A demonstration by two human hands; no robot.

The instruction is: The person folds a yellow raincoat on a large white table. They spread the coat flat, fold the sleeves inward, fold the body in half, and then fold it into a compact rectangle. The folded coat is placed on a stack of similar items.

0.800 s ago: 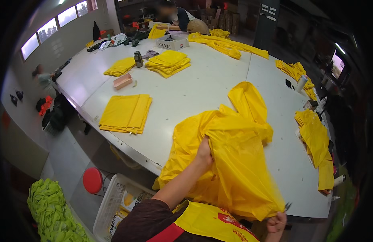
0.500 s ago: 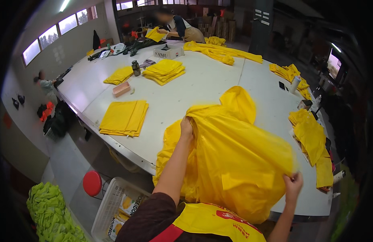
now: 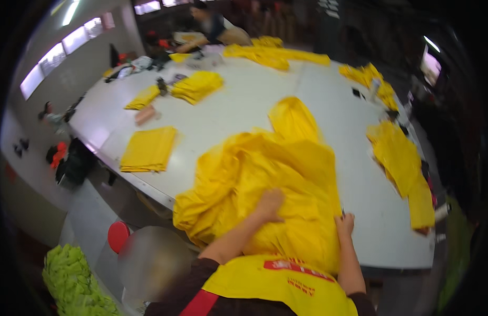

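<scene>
A large yellow raincoat point(image 3: 302, 163) with a hood lies loosely spread on the table before me, its lower part reaching my body. My left hand point(image 3: 269, 205) rests on the middle of it, fingers stretched out flat and a little blurred. Beside the raincoat's right edge is my right hand point(image 3: 345, 224), closed. A small thin dark tool point(image 3: 343, 211) sticks up out of its fingers; its exact kind is too small to make out.
The wide white table point(image 3: 212, 110) bears a folded yellow stack point(image 3: 148, 150) at left, another yellow stack point(image 3: 197, 87) farther back, and yellow pieces point(image 3: 397, 158) along the right edge. Another person point(image 3: 223, 29) leans over the far side. A red stool point(image 3: 118, 237) and green fabric point(image 3: 75, 284) are at lower left.
The raincoat's raised right side has come down onto the table. My left hand let go of its upper edge and moved down onto it; my right hand moved left along the edge.
</scene>
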